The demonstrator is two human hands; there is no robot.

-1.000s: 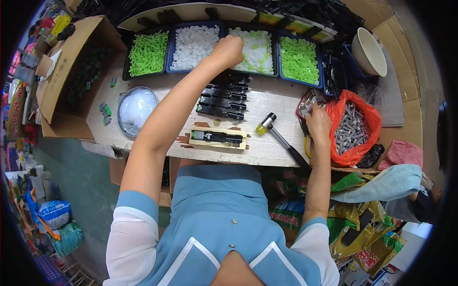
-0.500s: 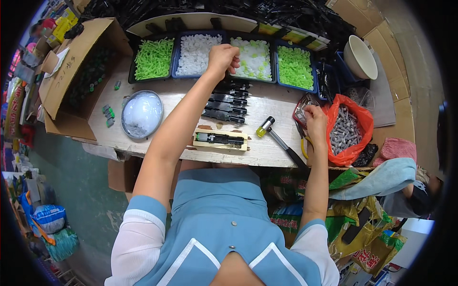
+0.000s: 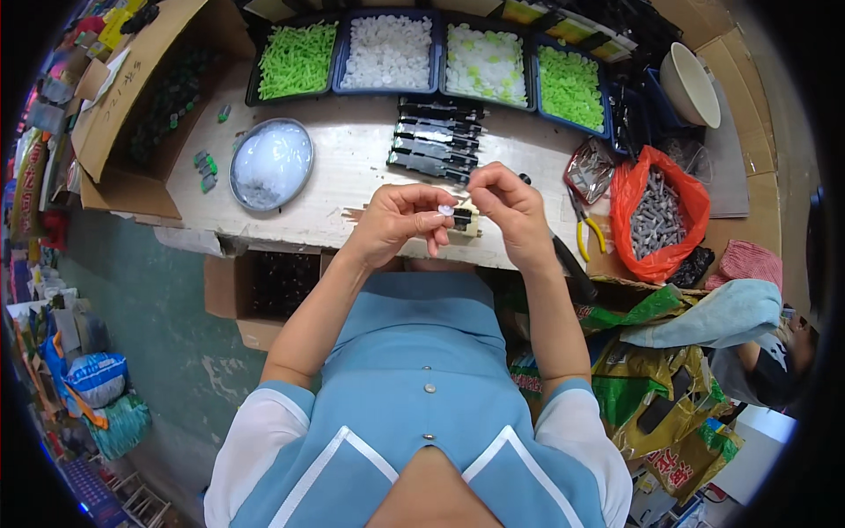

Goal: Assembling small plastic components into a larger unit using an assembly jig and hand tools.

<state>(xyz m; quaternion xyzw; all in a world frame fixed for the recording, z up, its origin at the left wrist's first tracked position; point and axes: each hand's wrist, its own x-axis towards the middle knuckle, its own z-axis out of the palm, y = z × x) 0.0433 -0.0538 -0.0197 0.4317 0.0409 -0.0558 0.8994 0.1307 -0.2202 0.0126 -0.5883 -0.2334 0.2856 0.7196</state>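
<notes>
Over the front of the workbench [image 3: 343,189], my left hand [image 3: 394,225] pinches a small white round plastic piece [image 3: 446,211] between thumb and fingertips. My right hand [image 3: 515,218] is closed in a pinch close beside it, on something tiny and thin that I cannot make out. Beneath both hands lies a cream holding block [image 3: 475,225] with a black part in it, mostly covered. Just beyond, several long black parts [image 3: 433,163] are lined up. A mallet [image 3: 574,271] is partly hidden by my right hand and forearm.
Trays of green sticks [image 3: 297,62], white pieces [image 3: 387,53], white-green pieces [image 3: 486,66] and green pieces [image 3: 570,88] line the back. A round dish [image 3: 271,165] and cardboard box [image 3: 110,114] stand left. Right are yellow-handled pliers [image 3: 591,239], a clear packet [image 3: 588,172] and a red bag [image 3: 623,220] of grey parts.
My left hand has come back from the trays with a white piece. My right hand has left the clear packet and moved left, so both hands now meet above the holding block.
</notes>
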